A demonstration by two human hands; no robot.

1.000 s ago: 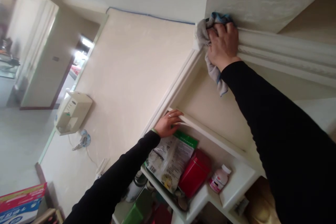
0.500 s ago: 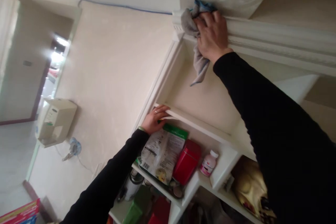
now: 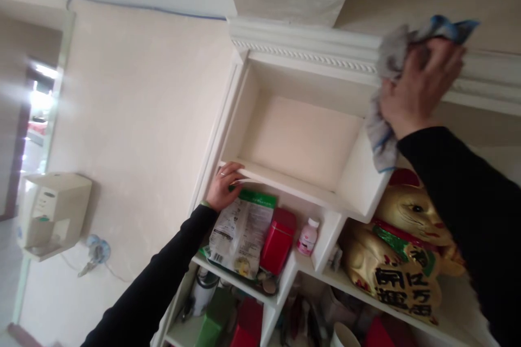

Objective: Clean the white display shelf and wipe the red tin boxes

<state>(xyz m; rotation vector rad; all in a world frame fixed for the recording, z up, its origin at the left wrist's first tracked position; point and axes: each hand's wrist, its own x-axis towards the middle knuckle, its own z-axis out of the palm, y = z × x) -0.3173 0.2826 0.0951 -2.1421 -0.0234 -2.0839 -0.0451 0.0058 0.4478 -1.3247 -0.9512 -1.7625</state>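
My right hand is closed on a grey and blue cloth and presses it against the white crown moulding at the top of a white shelf unit. A tail of the cloth hangs below my wrist. My left hand grips the front edge of the upper shelf board at its left end, fingers curled over it. The top compartment behind that board holds nothing.
Below the board stand a white and green food bag, a red tin and a small pink bottle. A gold lucky cat figure fills the right compartment. A white wall unit hangs at the left.
My right hand slid the cloth along the moulding from its left corner to the right. The view swung right, bringing the gold cat into sight. My left hand stayed on the shelf edge.
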